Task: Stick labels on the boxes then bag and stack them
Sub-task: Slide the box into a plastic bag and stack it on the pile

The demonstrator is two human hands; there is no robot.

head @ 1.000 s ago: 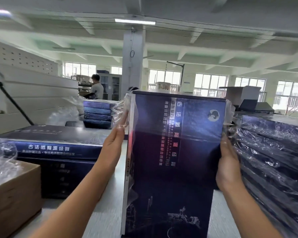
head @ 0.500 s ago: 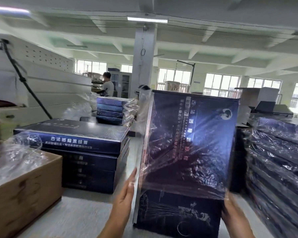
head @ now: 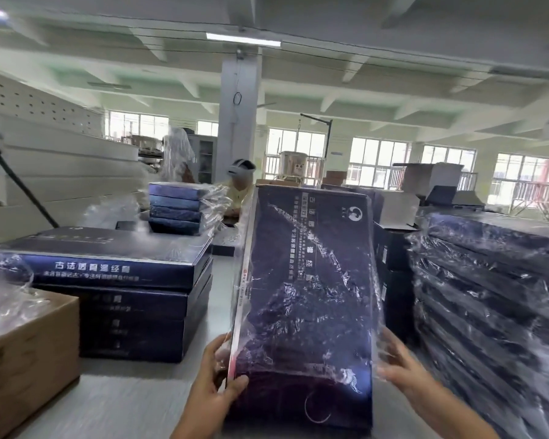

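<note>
The box point(head: 305, 280) stands on end on the grey table point(head: 124, 400). The clear bag point(head: 379, 350) is drawn over it from the top, with its hem level with the two hands, so only the strip below the grip is uncovered. The left hand point(head: 213, 384) clamps the box's left edge, thumb across the front and fingers behind, apparently with film caught under it. The right hand point(head: 400, 372) is at the opposite edge, fingers blurred against loose film, and it cannot be told whether it pinches the hem or merely touches it. To finish this step well, both hands should probably pull the hem down evenly and tilt the box slightly, so the film clears the bottom corners without tearing. Just outward of the right hand rises a tall stack of bagged boxes point(head: 488, 296), the likely destination. Outward of the left hand, and apart from it, sit a lower stack of boxes point(head: 124, 299) and a cardboard carton point(head: 23, 359). Beyond the box's top are a white pillar point(head: 240, 122), windows and another person point(head: 240, 188).
</note>
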